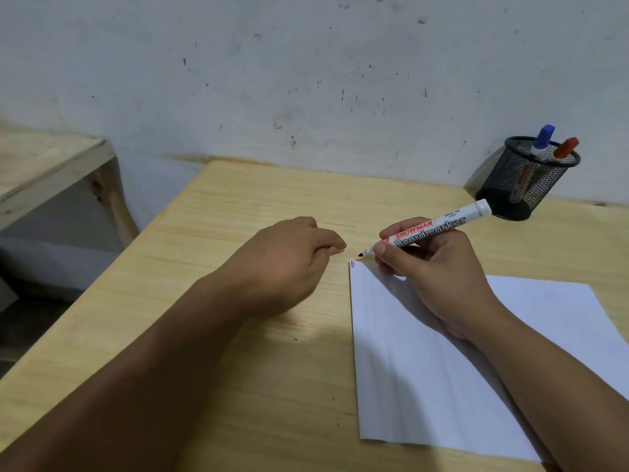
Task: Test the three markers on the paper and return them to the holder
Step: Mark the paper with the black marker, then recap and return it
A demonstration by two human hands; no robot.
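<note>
The right hand (432, 264) grips an uncapped black-tipped marker (429, 229) in a writing hold, its tip poised just off the top-left corner of the paper (442, 369), beside two short strokes, red and blue (353, 264). The left hand (289, 257) rests curled on the table (238, 335); it may enclose the cap, though this cannot be confirmed. Judgement: third marker under test; next it needs a short stroke, recapping, then return to the mesh holder (524, 185), which stands near the wall (306, 80) with the blue marker (543, 139) and red marker (566, 148) inside. The wall is scuffed; a wooden bench (51, 165) stands left.
</note>
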